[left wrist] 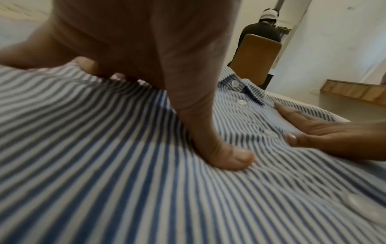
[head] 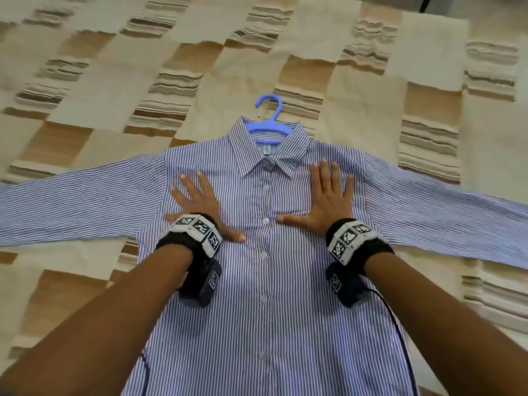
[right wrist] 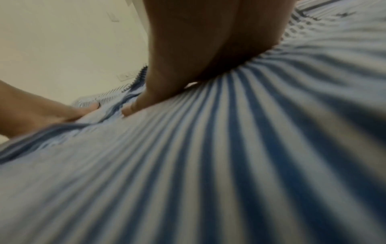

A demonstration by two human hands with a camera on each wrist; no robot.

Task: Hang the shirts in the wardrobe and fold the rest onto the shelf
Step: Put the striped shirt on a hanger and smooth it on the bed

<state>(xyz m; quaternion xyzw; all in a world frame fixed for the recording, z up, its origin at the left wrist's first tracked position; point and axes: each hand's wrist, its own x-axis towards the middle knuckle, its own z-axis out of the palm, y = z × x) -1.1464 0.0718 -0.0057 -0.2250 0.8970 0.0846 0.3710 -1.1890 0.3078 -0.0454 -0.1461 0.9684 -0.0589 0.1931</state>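
A blue-and-white striped shirt (head: 265,281) lies face up and buttoned on the bed, sleeves spread to both sides. A blue plastic hanger (head: 270,121) sits inside its collar, the hook pointing away from me. My left hand (head: 200,201) presses flat on the chest left of the button line, fingers spread. On the other side of the buttons my right hand (head: 323,201) lies flat the same way. The left wrist view shows my left thumb (left wrist: 225,156) on the shirt (left wrist: 125,181) and my right hand (left wrist: 334,133) beside the placket. The right wrist view shows only blurred shirt (right wrist: 229,165) cloth under the palm.
The bed is covered with a beige and brown patchwork spread (head: 114,81). Its far right edge (head: 468,52) shows at the top right. In the left wrist view a person in dark clothes (left wrist: 261,31) stands behind a wooden chair back (left wrist: 256,56) by a pale wall.
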